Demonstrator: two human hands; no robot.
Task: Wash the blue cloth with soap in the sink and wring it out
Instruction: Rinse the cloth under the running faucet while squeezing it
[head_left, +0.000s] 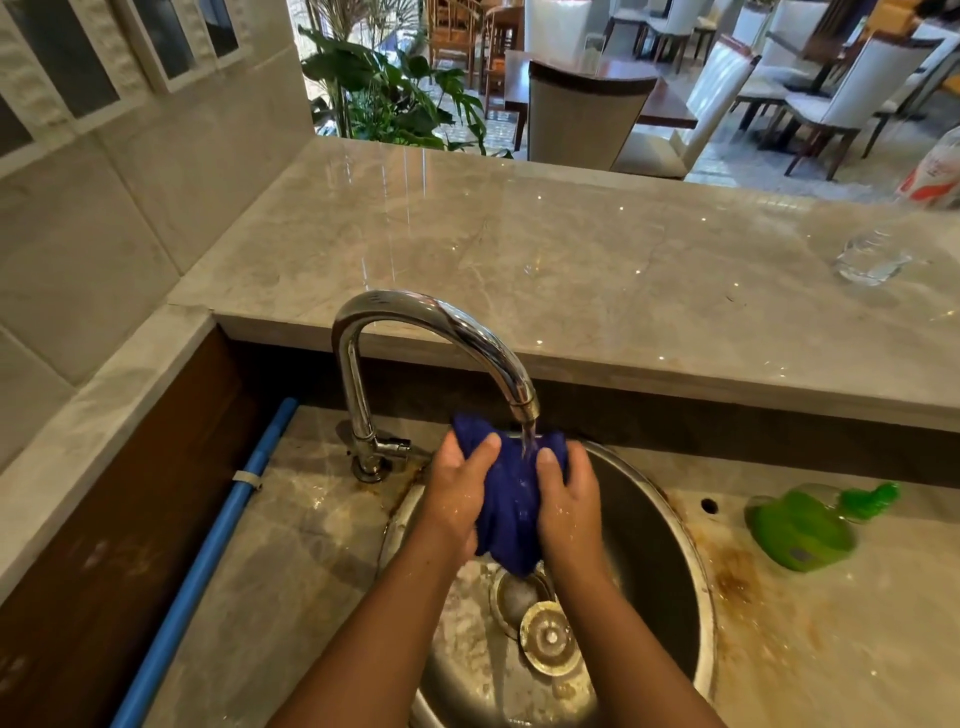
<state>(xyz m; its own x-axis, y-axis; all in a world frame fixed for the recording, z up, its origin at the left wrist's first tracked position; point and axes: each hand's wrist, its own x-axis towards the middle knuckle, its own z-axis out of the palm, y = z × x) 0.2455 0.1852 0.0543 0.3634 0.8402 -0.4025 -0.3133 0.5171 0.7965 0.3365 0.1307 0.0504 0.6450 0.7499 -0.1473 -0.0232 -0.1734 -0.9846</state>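
**Dining room**, beyond the opening: pale-backed chairs (582, 114) at dark tables, leafy plants (384, 88) to the left. No part in the job.

**Raised surface** (519, 249), polished grey stone: stands as a ledge behind the basin and screens it from the dining room. A clear plastic bottle (872, 260) lies near its right end.

**Lower surface** (311, 545), same stone, wet and rust-stained round the basin. A blue pipe (208, 545) runs along its left side.

**Sink** (698, 561), round steel, let into the lower surface. Pale froth lies about the drain, which suggests soap has already been used.

**Tap** (431, 312), chrome swan-neck, running. Its thin stream (527, 441) falls onto the cloth.

**Left hand** (454, 499) and **right hand** (569, 504): side by side above the basin, each clamped on the cloth, thumbs on top. They are held high, just under the spout, seemingly so that water runs through the fabric and drains into the basin, not onto the stone.

**Blue cloth** (511, 499): bunched between the two hands, its top under the stream, its tail hanging over the drain. Judged to be at the rinsing or wetting stage, with wringing not yet done.

**Green bottle** (800, 530), probably the soap: on its side on the lower surface, right of the sink, within the right hand's reach.

**Strainer** (548, 639): a loose metal disc beside the drain hole, so water can escape.
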